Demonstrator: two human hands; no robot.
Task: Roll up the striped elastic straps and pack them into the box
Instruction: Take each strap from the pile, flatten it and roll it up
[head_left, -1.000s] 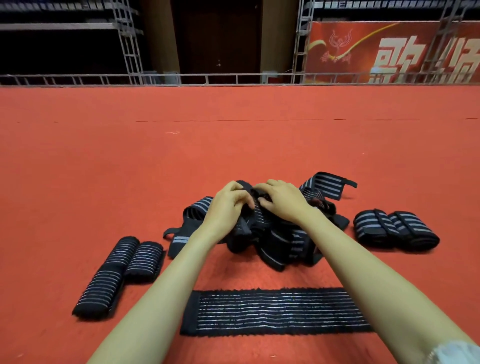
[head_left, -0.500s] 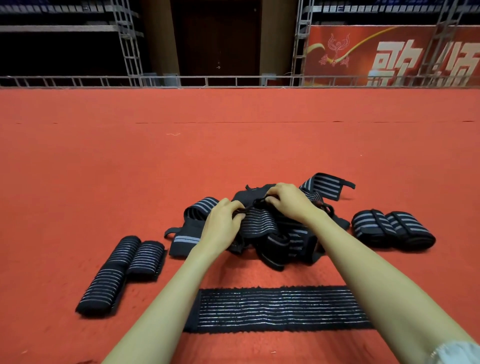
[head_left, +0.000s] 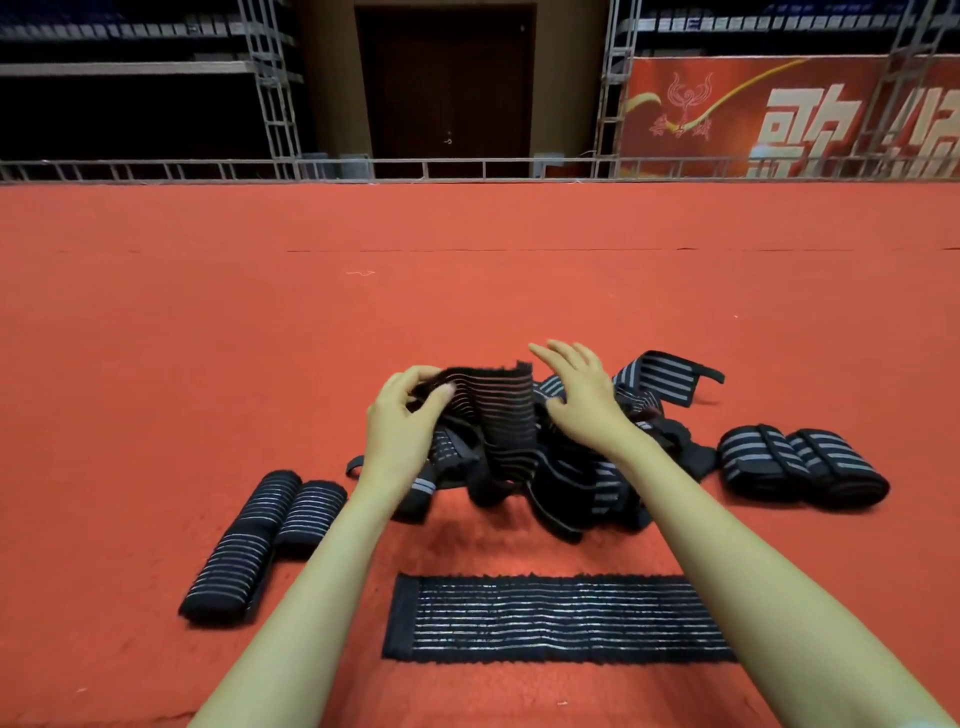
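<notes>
Though no box shows anywhere, start well left of the fingers: two rolled black straps w/ thin grey stripes (head_left: 260, 540) lie touching side by side on the red carpet floor (head_left: 156, 364). Next, the left hand (head_left: 402, 415) pinches the top left corner of a black elastic strap w/ fine pale stripes (head_left: 498, 410). Thumb and fingers (head_left: 415, 373) curl on its edge, holding it upright above the heap. It looks light, soft and floppy, fuzzy at the edges. It prob. stretches and sags, so take the short end w/ both hands and roll tight. Just right of it the right hand (head_left: 582, 395) hovers, fingers spread wide, holding nothing. Beneath and right of both hands sits a tangled heap of black striped straps (head_left: 587, 483). The lifted strap's lower end runs into it, so it may snag or drag others along. Nearer the person than the fingers, a flat black striped strap (head_left: 561, 618) lies laid out. Well right lie two rolled black straps w/ broad grey stripes (head_left: 800, 462), touching.
</notes>
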